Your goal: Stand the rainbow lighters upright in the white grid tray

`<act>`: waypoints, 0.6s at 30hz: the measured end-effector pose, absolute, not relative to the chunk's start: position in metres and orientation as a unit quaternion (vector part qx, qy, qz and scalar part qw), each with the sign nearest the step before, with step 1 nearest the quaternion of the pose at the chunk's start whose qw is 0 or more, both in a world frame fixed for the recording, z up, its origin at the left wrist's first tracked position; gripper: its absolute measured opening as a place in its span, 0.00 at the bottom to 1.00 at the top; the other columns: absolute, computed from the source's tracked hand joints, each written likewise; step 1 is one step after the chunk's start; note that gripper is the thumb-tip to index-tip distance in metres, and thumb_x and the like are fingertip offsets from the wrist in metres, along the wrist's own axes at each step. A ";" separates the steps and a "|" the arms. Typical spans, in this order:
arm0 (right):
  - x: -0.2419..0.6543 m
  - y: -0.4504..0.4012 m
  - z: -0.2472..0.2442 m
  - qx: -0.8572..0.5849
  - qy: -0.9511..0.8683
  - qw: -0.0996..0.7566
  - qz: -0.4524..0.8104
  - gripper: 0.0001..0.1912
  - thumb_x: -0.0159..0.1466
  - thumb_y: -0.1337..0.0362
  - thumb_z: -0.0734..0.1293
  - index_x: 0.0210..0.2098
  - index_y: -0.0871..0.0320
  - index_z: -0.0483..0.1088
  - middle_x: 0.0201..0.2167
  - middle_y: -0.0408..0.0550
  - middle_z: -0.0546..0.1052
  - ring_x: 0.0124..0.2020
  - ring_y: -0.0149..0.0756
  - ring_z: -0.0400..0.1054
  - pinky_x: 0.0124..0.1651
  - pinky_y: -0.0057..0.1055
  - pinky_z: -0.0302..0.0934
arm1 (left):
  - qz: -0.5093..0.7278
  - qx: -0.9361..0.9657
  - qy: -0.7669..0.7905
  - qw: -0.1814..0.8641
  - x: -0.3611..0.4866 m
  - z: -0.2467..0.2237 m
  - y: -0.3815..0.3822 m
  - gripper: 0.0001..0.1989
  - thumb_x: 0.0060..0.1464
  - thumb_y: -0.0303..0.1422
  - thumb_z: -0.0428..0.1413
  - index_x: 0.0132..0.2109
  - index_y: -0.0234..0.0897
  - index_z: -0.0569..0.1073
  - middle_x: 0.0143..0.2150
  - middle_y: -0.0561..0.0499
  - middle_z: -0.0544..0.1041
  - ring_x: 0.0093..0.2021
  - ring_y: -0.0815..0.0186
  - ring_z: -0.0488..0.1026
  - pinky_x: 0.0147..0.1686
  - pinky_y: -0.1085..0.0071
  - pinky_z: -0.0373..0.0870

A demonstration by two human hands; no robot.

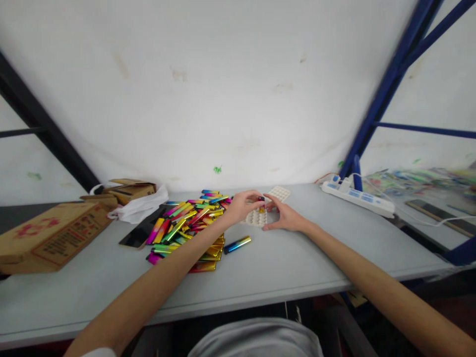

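My left hand (244,206) pinches a small shiny tube (262,205) with a dark top and a gold lower part, upright over a pale tray with rows of round cups (256,218). My right hand (281,214) is at the tray's right side, thumb and fingers apart in a curve near the tube; whether a fingertip touches the tube cannot be made out. Left of the tray lies a heap of shiny multicoloured tubes (186,223), partly behind my left forearm. One blue and gold tube (238,245) lies apart in front of the tray.
Another pale cupped tray (279,193) lies behind my hands. Cardboard boxes (55,233), a white plastic bag (143,209) and a dark flat device (139,233) are at the left. A white power strip (357,198) lies back right, by a blue metal frame (386,94).
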State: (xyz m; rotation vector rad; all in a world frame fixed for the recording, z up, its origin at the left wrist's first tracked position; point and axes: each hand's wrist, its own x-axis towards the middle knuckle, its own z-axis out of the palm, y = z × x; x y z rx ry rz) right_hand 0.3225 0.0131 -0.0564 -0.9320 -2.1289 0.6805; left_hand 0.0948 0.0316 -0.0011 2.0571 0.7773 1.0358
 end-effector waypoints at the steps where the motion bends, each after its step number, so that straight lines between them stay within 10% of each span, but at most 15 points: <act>1: 0.322 0.012 -0.057 -0.361 -0.820 0.357 0.263 0.60 0.51 0.49 0.81 0.72 0.52 0.47 0.50 0.52 0.74 0.52 0.47 0.70 0.60 0.50 0.63 | 0.398 0.792 0.300 0.353 0.097 -0.002 0.033 0.15 0.56 0.41 0.62 0.45 0.36 0.78 0.41 0.46 0.83 0.42 0.59 0.80 0.47 0.64 0.76; 18: 0.322 0.010 -0.053 -0.376 -0.808 0.356 0.280 0.62 0.50 0.51 0.81 0.73 0.52 0.46 0.50 0.52 0.75 0.52 0.47 0.71 0.58 0.50 0.64 | 0.383 0.807 0.283 0.348 0.107 -0.005 0.047 0.15 0.56 0.42 0.62 0.46 0.37 0.77 0.40 0.47 0.83 0.41 0.59 0.82 0.45 0.64 0.77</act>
